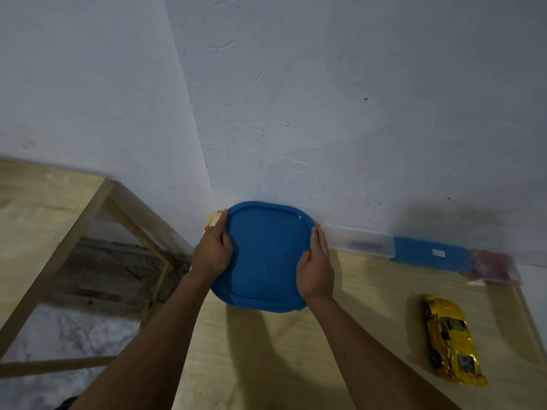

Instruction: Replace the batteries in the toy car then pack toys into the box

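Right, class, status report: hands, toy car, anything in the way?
Both busy: left hand and right hand grip blue lid at its rim. Untouched: yellow toy car, apart on table. Nothing in between.

Beside the blue lid (266, 261), the left hand (211, 255) and right hand (315, 272) are showing bare, forearms uncovered too.
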